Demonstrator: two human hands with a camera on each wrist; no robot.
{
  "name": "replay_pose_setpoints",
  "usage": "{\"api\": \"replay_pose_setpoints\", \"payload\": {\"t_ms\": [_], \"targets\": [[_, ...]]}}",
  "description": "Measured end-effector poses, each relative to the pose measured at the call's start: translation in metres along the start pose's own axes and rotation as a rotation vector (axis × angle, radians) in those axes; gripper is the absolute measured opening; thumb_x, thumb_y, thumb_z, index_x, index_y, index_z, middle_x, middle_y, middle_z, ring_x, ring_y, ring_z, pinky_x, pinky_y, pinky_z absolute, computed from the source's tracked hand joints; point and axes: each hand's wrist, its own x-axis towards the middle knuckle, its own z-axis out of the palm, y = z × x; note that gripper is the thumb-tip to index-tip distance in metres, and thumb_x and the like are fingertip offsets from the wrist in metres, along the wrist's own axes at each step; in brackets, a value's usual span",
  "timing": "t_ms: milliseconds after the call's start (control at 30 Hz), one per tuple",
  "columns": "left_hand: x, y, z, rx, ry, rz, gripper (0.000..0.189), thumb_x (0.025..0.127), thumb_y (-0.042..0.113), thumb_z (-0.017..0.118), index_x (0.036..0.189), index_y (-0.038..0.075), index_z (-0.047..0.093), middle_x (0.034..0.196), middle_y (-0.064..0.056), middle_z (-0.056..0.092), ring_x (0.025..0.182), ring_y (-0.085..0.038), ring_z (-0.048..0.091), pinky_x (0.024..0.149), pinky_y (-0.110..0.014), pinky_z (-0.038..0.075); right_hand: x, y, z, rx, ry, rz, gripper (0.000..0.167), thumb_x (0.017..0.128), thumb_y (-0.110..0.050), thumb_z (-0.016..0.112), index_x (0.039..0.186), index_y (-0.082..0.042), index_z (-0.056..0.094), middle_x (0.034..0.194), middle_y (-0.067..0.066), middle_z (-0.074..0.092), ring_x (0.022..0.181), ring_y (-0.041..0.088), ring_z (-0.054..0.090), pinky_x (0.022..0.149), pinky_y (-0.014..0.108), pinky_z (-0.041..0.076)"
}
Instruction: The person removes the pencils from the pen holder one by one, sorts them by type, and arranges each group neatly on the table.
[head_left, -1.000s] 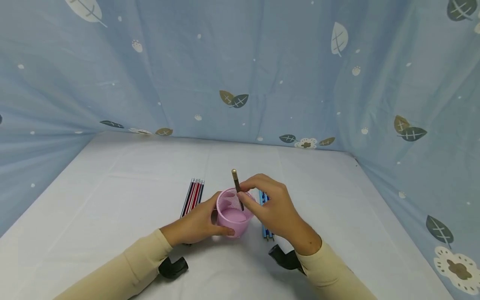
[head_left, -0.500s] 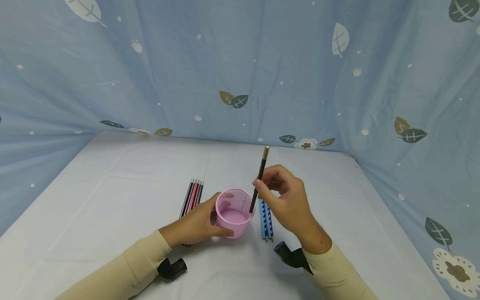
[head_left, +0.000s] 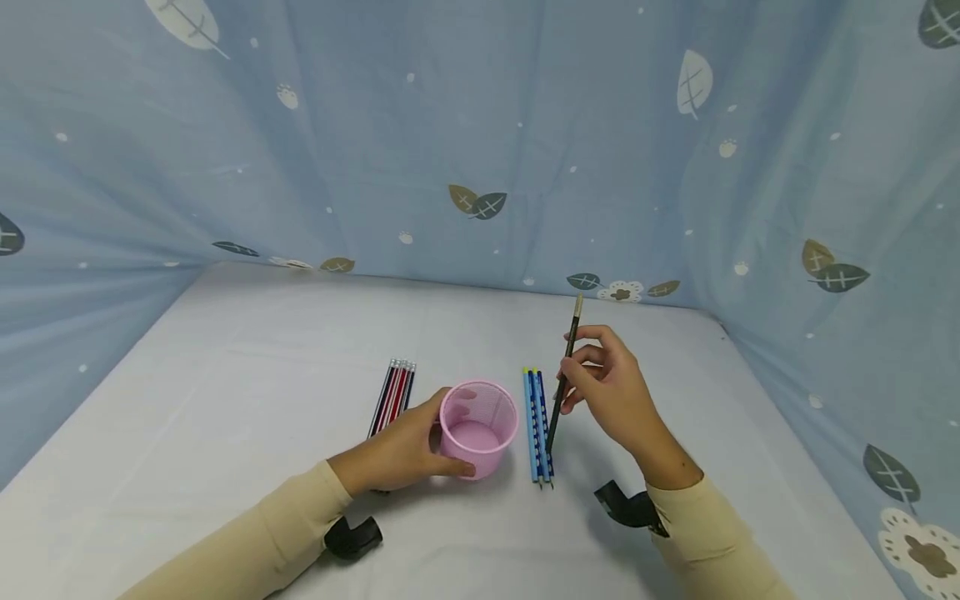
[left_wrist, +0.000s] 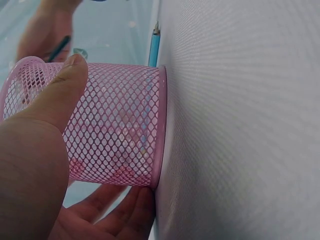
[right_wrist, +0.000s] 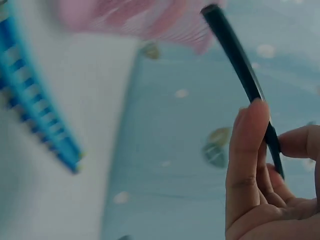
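Note:
My left hand (head_left: 397,454) grips a pink mesh pencil cup (head_left: 497,457), thumb on the near side and fingers behind. The left wrist view shows the cup wall (left_wrist: 115,125) with its base at the white table surface. Inside the cup only the pink bottom shows. My right hand (head_left: 613,387) pinches a black pencil (head_left: 557,415) with a gold end pointing up, slightly tilted, to the right of the cup. Its blunt dark lower end, seen in the right wrist view on the pencil (right_wrist: 235,55), overlaps the blue pencils (head_left: 537,425) in the head view.
Left of the cup lie several red and dark striped pencils (head_left: 393,392), partly hidden by my left hand. The white-covered table (head_left: 300,333) ends at a blue patterned curtain (head_left: 360,150). Black wrist mounts (head_left: 352,538) stick out from both sleeves.
My right hand has lifted the black pencil out of the cup and carried it right, past the cup's rim and over by the blue pencils. My left hand still holds the cup.

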Motion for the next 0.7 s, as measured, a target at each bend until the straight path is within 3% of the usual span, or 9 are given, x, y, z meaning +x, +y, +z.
{"api": "replay_pose_setpoints", "payload": {"t_ms": [133,267,467,700], "targets": [[0.0,0.0,0.0,0.0,0.001,-0.014,0.091,0.073,0.042,0.088,0.147,0.026,0.038,0.136,0.0,0.059,0.126,-0.018,0.057,0.111,-0.048,0.04,0.004,0.022,-0.005,-0.008,-0.041,0.178,0.042,0.099,-0.01,0.057,0.137,-0.005,0.04,0.096,0.022,0.061,0.062,0.022,0.067,0.06,0.042,0.06],[-0.001,-0.001,-0.001,-0.002,0.001,-0.021,0.091,0.074,0.042,0.088,0.148,0.026,0.037,0.137,0.0,0.058,0.126,-0.018,0.057,0.111,-0.048,0.041,0.008,0.047,-0.003,-0.041,-0.1,0.299,0.052,0.098,-0.01,0.059,0.144,-0.004,0.035,0.095,0.019,0.062,0.062,0.021,0.067,0.06,0.04,0.06],[0.0,-0.002,-0.001,-0.012,-0.006,-0.003,0.09,0.075,0.041,0.087,0.148,0.024,0.037,0.137,-0.002,0.058,0.127,-0.02,0.056,0.111,-0.049,0.04,0.009,0.072,0.002,-0.058,-0.163,0.376,0.054,0.097,-0.01,0.062,0.144,-0.002,0.039,0.09,0.015,0.062,0.058,0.02,0.066,0.057,0.037,0.059],[0.0,0.0,-0.001,-0.018,-0.013,-0.006,0.091,0.075,0.041,0.088,0.148,0.024,0.037,0.137,-0.002,0.058,0.127,-0.02,0.055,0.112,-0.049,0.04,0.004,0.079,0.005,-0.144,-0.187,0.422,0.053,0.095,-0.014,0.066,0.143,-0.004,0.045,0.091,0.012,0.066,0.057,0.018,0.065,0.057,0.032,0.056]]}}
